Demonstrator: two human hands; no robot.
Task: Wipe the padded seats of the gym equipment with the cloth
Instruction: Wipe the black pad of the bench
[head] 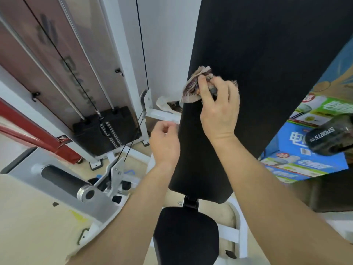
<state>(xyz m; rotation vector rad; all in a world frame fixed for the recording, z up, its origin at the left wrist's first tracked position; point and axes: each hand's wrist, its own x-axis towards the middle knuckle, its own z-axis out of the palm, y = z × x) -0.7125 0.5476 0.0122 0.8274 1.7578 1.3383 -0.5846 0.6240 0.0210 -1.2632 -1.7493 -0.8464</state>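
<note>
**Cloth at the back pad's left edge, long axis running up and away**

The cloth [193, 87] is bunched into a wad and pressed against the tall black back pad [257, 73], close to that pad's left edge and about midway up the part in view. The pad's long axis runs from the hinge near the person upward and away, so most of its unwiped-looking face lies above and to the right of the cloth. The right hand [219, 109] pinches the wad, fingers and thumb curled round it, the palm over the pad. It is the hand placed for the stroke, likely a sweep along the pad's length.

The left hand [165, 142] hangs just beside the pad's left edge, lower down, fingers loosely curled and holding nothing. Whether it touches the edge cannot be told.

The smaller seat pad [185, 232] lies below, between the forearms, nearer the person than the cloth.

Farther out, a weight stack [108, 129] stands to the left and printed boxes [305, 163] to the right.
</note>
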